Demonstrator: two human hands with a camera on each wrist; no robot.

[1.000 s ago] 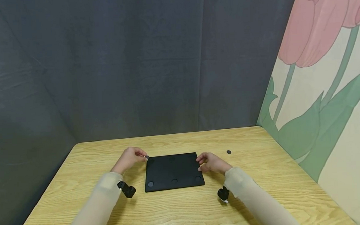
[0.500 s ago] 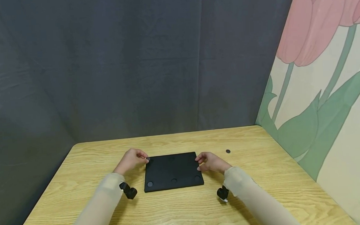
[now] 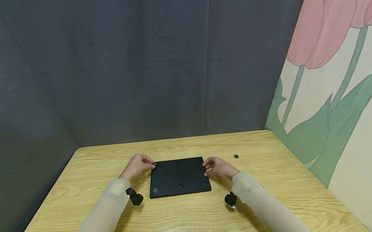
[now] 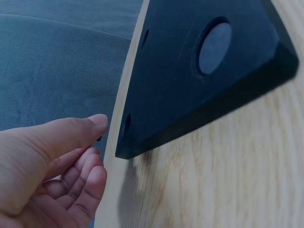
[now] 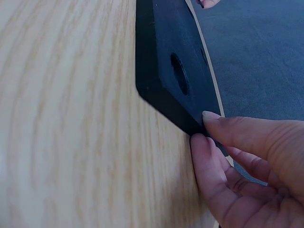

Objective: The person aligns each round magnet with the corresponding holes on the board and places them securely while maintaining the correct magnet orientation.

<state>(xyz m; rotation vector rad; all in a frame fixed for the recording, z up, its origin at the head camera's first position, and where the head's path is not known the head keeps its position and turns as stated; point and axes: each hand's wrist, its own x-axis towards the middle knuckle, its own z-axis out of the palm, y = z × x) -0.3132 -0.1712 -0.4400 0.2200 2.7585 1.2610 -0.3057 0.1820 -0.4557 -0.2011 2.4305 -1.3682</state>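
A flat black board (image 3: 176, 177) with round recesses lies on the table. My left hand (image 3: 138, 166) pinches a small dark disc (image 3: 154, 164) over the board's far left corner; in the left wrist view, the thumb and fingers hide most of it. On the opposite side my right hand (image 3: 218, 168) grips the board's right edge, its thumb (image 5: 237, 130) at the top face and fingers against the side. A grey disc (image 4: 215, 49) sits in the near left recess. The near right recess (image 5: 179, 73) holds no disc.
Another dark disc (image 3: 236, 156) lies on the wooden table (image 3: 184, 216), right of the board and beyond my right hand. A dark curtain (image 3: 140, 80) hangs behind the table, and a wall with painted tulips (image 3: 326, 123) stands at the right.
My left hand has shifted slightly right, bringing the pinched disc from beside the far left corner to over it. My right hand stays at the board's right edge.
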